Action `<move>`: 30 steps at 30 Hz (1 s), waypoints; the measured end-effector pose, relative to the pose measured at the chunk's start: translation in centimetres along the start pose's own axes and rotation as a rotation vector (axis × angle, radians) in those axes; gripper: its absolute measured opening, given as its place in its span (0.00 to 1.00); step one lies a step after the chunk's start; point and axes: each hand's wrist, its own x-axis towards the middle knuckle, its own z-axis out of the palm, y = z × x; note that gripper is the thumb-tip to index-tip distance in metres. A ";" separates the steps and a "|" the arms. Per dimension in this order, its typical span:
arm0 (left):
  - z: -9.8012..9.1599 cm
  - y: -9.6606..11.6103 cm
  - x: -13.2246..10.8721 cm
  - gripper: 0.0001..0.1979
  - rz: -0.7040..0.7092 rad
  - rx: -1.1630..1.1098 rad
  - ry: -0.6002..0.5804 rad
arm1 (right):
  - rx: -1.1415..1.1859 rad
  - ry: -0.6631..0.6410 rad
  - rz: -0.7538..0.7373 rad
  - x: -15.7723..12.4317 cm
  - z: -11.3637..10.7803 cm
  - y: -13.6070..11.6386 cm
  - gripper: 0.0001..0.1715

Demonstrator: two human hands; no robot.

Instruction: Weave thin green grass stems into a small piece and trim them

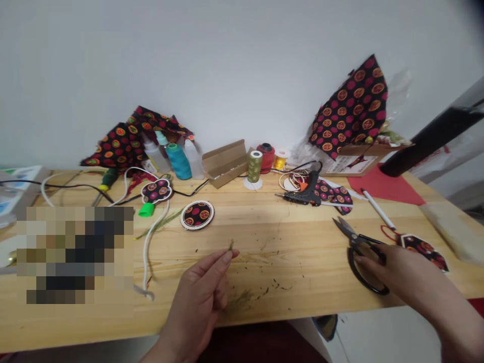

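Observation:
My left hand is over the front of the wooden table, fingers pinched together on a small tuft of green thread that sticks up above the fingertips. My right hand rests at the right, its fingers closed on the black handles of a pair of scissors that lie on the table with the blades pointing up and left. Green thread clippings are scattered on the wood between the hands.
A round patterned fabric piece and a white cord lie left of centre. At the back stand thread spools, glue bottles, a cardboard box, a glue gun and patterned cloth. A pen lies at the right.

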 end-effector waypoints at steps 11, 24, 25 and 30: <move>0.2 -0.1 -0.2 0.12 -0.021 0.005 -0.013 | 0.268 0.425 -0.575 -0.7 -1.0 -8.3 0.15; -0.3 -0.2 0.0 0.14 -0.015 0.022 -0.033 | 0.315 0.330 -0.789 0.8 0.0 -16.6 0.10; -0.3 -0.2 0.0 0.14 -0.013 0.021 -0.037 | 0.327 0.332 -0.788 0.9 0.2 -16.6 0.08; -0.3 -0.2 -0.1 0.13 -0.012 0.012 -0.052 | 0.593 0.295 -0.802 0.7 0.5 -16.8 0.11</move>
